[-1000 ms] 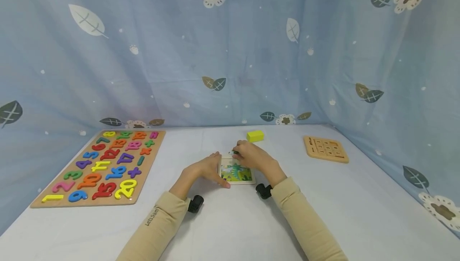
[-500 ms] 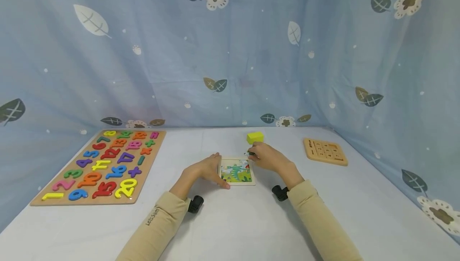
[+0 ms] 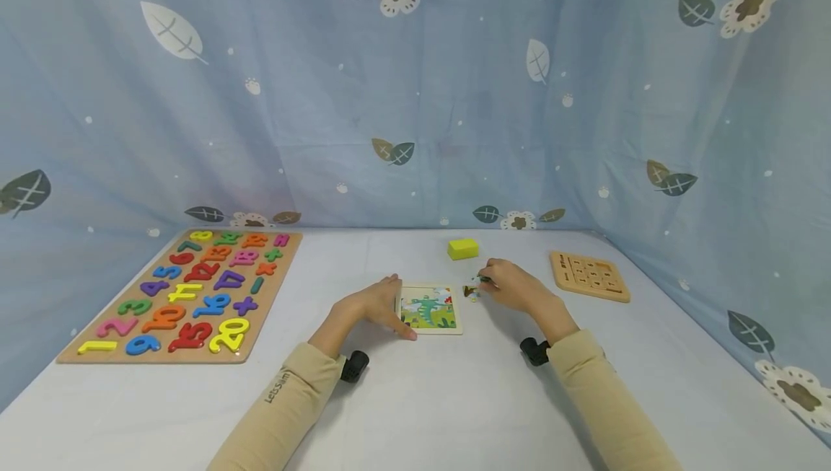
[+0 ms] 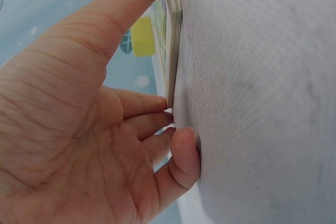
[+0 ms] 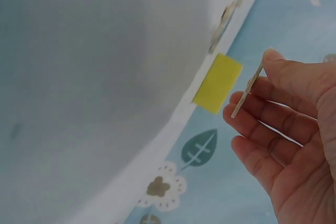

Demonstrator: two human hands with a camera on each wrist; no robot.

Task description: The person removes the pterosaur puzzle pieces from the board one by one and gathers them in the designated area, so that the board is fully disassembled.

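Observation:
A square wooden jigsaw puzzle [image 3: 428, 310] with a dinosaur picture in a pale frame lies flat on the table. My left hand [image 3: 376, 306] holds it along its left side, thumb at the near corner and fingers at the far one; the frame's edge [image 4: 172, 51] shows between them in the left wrist view. To the right of the puzzle, my right hand [image 3: 516, 289] pinches a thin puzzle piece [image 5: 247, 90] between thumb and fingers, above the table. Another loose piece [image 3: 470, 292] lies on the table between puzzle and right hand.
A yellow block [image 3: 463, 248] stands behind the puzzle. At the left lies a large board of coloured numbers [image 3: 275, 291]; a small wooden number board [image 3: 565, 282] lies at the right. A blue patterned curtain [image 3: 415, 81] hangs behind the table.
My right hand has moved right, off the puzzle's far edge, carrying the piece. The puzzle's right part and a loose piece beside it have come into view. My left hand stays put.

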